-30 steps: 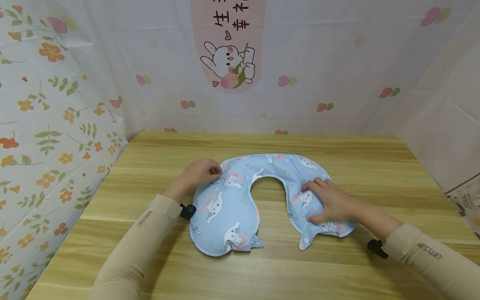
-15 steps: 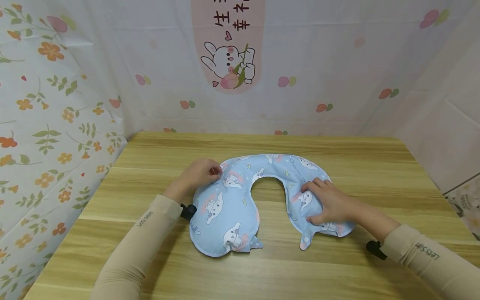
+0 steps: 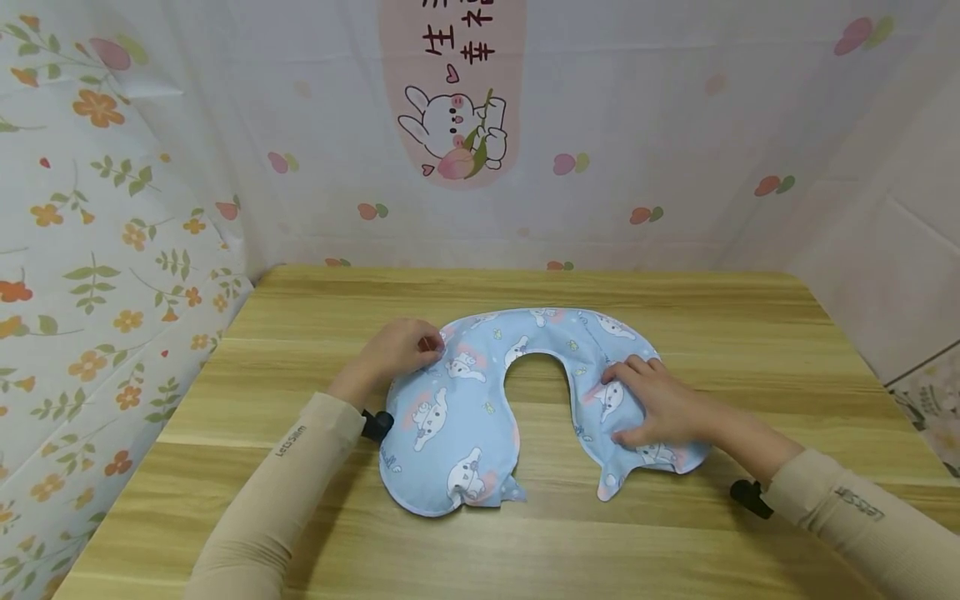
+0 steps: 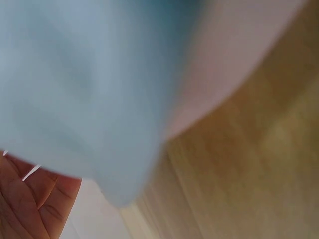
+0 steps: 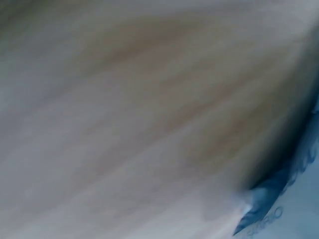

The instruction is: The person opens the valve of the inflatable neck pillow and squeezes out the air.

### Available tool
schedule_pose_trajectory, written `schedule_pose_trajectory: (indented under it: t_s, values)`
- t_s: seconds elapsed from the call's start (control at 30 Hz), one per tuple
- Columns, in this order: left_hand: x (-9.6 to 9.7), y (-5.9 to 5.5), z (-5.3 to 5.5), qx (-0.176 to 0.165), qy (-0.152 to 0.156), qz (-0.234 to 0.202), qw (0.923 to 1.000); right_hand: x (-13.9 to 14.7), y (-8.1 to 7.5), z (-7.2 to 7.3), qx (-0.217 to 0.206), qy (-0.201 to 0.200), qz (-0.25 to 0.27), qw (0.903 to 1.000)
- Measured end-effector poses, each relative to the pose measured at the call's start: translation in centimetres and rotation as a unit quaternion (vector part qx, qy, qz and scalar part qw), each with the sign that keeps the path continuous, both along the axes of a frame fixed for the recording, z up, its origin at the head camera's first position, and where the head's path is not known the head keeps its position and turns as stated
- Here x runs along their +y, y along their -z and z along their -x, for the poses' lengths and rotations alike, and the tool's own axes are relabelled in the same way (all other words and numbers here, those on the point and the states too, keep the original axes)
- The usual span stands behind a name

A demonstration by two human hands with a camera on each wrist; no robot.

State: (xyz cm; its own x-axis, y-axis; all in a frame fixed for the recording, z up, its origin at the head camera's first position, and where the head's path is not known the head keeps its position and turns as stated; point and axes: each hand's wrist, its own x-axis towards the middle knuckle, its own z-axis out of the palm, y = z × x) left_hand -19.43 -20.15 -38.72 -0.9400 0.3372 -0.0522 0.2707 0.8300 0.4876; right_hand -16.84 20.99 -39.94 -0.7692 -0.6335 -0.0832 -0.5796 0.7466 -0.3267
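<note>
One U-shaped pillow (image 3: 476,417) flat on the desk (image 3: 600,550): my left grip (image 3: 403,346) pinches its edge, my right grip (image 3: 663,404) lies spread across its right lobe; likely positioning, next calling for even tension

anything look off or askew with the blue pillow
The U-shaped pillow looks uneven: its left end is broad but puckered along the bottom edge, while its right end, partly covered by the right hand, looks narrower and more rumpled. No spill or tear shows.
</note>
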Motion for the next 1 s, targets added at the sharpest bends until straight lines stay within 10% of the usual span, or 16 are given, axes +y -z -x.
schedule_pose_trajectory:
  t_s: [1.0]
  values:
    - [-0.2, 0.1, 0.2, 0.002, 0.003, -0.002, 1.0000, -1.5, -0.5, 2.1, -0.066, 0.115, 0.025, 0.9909]
